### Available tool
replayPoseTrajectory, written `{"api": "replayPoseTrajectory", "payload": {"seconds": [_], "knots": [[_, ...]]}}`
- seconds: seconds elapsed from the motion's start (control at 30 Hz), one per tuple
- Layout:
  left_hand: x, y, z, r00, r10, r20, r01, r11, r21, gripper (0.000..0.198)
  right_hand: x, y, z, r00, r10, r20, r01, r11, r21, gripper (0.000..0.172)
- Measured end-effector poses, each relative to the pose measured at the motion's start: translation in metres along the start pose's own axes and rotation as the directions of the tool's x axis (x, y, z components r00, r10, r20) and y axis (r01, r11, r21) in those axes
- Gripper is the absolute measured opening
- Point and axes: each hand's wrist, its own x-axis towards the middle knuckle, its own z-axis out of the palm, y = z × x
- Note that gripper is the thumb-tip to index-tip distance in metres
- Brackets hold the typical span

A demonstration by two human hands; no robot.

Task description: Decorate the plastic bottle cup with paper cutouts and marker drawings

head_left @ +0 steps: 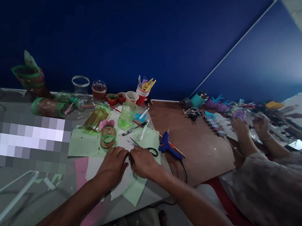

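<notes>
My left hand (114,163) and my right hand (145,163) meet over the papers at the table's front, fingers curled and pinched toward each other. Whatever lies between the fingertips is too small or hidden to make out. Scissors with a black handle (152,151) lie just behind my right hand, which partly covers them. Beyond my left hand stands a small clear cup with a green rim (108,137), a pink paper petal shape (106,124) at its back edge. Light green paper (86,149) and a pink paper strip (80,172) lie around my hands.
A blue glue gun (170,147) lies to the right, its black cord running off the front edge. Behind stand a green-tinted cup (127,115), a brown-green jar (96,117) and a red cup of tools (142,96). At right, a co-worker's hands (240,126) hold something purple.
</notes>
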Motion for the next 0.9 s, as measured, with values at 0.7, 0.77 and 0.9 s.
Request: {"api": "replayPoseTrajectory", "payload": {"seconds": [0.7, 0.77, 0.9], "knots": [[0.002, 0.002, -0.006, 0.999, -0.019, 0.044, 0.021, 0.999, -0.036, 0.009, -0.004, 0.012, -0.009, 0.998, -0.061, -0.008, 0.062, 0.986, 0.155, 0.012], [0.001, 0.002, -0.005, 0.999, -0.022, 0.038, 0.024, 0.999, -0.039, 0.009, -0.004, 0.010, -0.007, 0.997, -0.080, 0.020, 0.078, 0.993, 0.091, 0.011], [0.001, 0.002, -0.005, 0.999, -0.015, 0.038, 0.017, 0.999, -0.036, 0.007, -0.003, 0.003, -0.007, 0.995, -0.075, 0.070, 0.077, 0.996, -0.035, 0.014]]}}
